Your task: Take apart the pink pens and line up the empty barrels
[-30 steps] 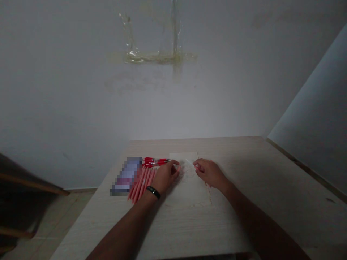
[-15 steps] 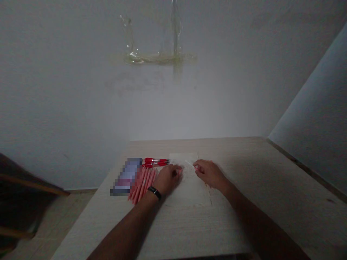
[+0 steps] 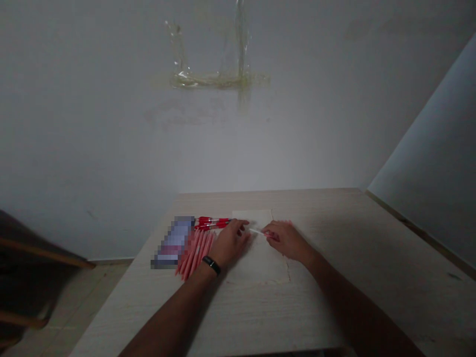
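My right hand pinches a thin pen part, whitish where it sticks out to the left and pink near the fingers. Its free end points at my left hand, which hovers over the paper with finger and thumb apart and nothing visible between them. Under both hands lies a pale sheet of paper. Beside my left wrist, a bundle of pink pen-like sticks is laid side by side. Several red pens with clear barrels lie just beyond my left hand.
A phone-like blurred rectangle lies at the table's left side. The pale wooden table meets a wall with strips of clear tape on it. Dark furniture stands on the floor at left.
The thin pen part has swung flatter, its free end now lower and closer to my left hand. My left fingers have spread apart.
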The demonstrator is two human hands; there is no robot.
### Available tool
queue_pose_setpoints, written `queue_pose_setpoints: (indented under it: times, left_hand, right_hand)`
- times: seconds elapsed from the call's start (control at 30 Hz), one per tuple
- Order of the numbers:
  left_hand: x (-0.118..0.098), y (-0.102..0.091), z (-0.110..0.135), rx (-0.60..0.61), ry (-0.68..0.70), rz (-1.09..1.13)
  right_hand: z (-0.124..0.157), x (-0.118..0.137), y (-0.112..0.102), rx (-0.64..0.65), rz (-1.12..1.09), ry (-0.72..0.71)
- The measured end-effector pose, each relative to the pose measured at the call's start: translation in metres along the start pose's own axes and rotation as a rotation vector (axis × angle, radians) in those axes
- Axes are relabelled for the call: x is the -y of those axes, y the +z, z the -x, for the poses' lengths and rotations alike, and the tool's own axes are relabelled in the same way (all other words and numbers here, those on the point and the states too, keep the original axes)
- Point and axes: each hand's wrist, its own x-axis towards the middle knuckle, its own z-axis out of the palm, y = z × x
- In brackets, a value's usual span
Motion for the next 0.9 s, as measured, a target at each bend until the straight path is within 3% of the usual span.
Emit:
queue_pose_setpoints:
  times: [0.27, 0.6, 0.9]
  left_hand:
    - [-0.012, -0.004, 0.000, 0.108, 0.124, -0.017]
    - [-0.014, -0.001, 0.000, 0.187, 0.079, -0.077]
    - [-0.016, 0.006, 0.003, 0.233, 0.141, -0.022]
  right_hand:
    - [0.003, 0.004, 0.003, 0.034, 0.044, -0.006]
    - [0.002, 0.010, -0.002, -0.029, 0.007, -0.062]
    - [0.001, 0.020, -0.007, -0.089, 0.111, -0.172]
